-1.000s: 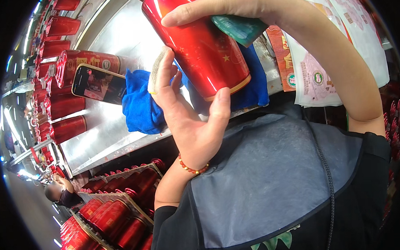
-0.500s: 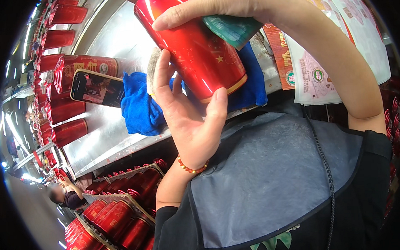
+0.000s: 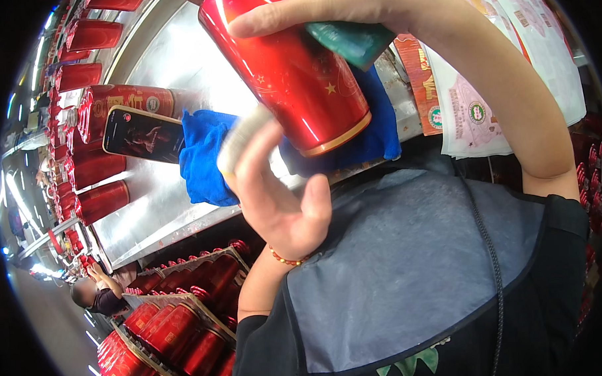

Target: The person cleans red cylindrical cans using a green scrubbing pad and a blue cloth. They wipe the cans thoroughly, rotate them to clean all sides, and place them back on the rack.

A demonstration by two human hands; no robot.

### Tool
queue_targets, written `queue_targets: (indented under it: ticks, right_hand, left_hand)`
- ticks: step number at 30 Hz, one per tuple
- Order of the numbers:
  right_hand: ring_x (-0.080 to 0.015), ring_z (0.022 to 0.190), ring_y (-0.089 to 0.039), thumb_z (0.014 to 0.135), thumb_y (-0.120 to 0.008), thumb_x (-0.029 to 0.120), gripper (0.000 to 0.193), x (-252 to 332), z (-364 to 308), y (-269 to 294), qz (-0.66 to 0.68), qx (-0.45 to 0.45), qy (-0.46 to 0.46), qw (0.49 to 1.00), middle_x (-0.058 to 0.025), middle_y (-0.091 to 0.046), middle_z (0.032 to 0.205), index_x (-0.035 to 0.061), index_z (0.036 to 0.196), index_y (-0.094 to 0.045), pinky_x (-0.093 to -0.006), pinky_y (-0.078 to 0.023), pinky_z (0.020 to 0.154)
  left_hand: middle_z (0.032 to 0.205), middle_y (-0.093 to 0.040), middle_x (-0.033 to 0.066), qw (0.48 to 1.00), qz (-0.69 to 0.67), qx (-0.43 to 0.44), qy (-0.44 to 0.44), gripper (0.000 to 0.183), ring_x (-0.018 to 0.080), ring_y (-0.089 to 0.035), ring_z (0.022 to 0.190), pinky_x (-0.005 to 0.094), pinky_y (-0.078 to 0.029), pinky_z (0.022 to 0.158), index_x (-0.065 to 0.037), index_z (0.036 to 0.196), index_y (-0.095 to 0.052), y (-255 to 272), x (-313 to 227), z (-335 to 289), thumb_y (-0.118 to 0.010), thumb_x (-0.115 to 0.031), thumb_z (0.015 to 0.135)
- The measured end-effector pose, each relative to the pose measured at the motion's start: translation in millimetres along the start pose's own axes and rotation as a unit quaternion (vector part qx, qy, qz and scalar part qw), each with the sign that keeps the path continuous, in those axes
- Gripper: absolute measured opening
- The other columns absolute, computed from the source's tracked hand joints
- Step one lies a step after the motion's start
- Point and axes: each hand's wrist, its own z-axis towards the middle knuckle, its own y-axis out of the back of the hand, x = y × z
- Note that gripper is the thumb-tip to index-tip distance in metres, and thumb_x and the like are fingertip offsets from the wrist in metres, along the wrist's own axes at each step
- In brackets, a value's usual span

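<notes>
A shiny red canister (image 3: 297, 82) with gold stars and a gold rim hangs tilted over the bench. My right hand (image 3: 358, 7) grips it from above, the thumb along its side. Between that palm and the canister sticks out a green translucent flat piece (image 3: 352, 43). Below and left of the canister, my left hand (image 3: 285, 208) is open and apart from it, thumb and fingers spread. Against the left fingers is a pale, smeared piece (image 3: 245, 138); whether it is a finger covering or a pad I cannot tell. Blue cloth (image 3: 207, 151) lies behind the left fingers.
A phone (image 3: 143, 134) leans by red canisters (image 3: 102, 198) along the metal bench's (image 3: 149, 220) left side. Printed sheets (image 3: 474, 109) lie at the right. Racks of red canisters (image 3: 176, 328) stand lower left, with another person (image 3: 102, 294) beyond. A grey apron (image 3: 416, 243) covers my front.
My left hand has come off the canister and moved down and left, the pale piece moving with it. The right hand keeps hold of the canister. The phone's screen picture has changed.
</notes>
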Motion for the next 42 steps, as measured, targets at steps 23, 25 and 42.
queue_targets:
  ticks: [23,25,42]
  right_hand:
    - [-0.0218,0.116,-0.066,0.075,-0.092,0.049,0.078,-53,51,25,0.181,0.166,0.010,0.969,-0.0112,-0.069,0.127,0.0079,0.133,-0.061,-0.0358,-0.053,0.101]
    - [-0.0223,0.114,-0.066,0.073,-0.094,0.044,0.077,-40,43,14,0.158,0.115,0.008,0.981,-0.0131,-0.069,0.126,0.0072,0.132,-0.061,-0.0364,-0.054,0.099]
    - [-0.0217,0.107,-0.068,0.079,-0.085,0.054,0.065,-8,31,-6,-0.070,0.003,0.038,0.997,-0.0119,-0.072,0.116,0.0074,0.120,-0.066,-0.0357,-0.055,0.093]
  left_hand:
    - [0.113,-0.074,0.0117,0.956,0.229,0.055,-0.174,0.031,0.0272,-0.071,0.101,0.0348,-0.059,0.087,-0.006,0.103,-0.080,5,-18,1,-0.078,0.002,0.073]
    - [0.112,-0.074,0.0117,0.953,0.242,0.074,-0.168,0.030,0.0271,-0.071,0.101,0.0348,-0.059,0.087,-0.005,0.103,-0.079,8,-21,2,-0.078,0.001,0.074]
    - [0.113,-0.074,0.0123,0.946,0.251,0.112,-0.171,0.028,0.0276,-0.071,0.101,0.0352,-0.059,0.088,-0.003,0.104,-0.078,13,-28,7,-0.079,-0.005,0.075]
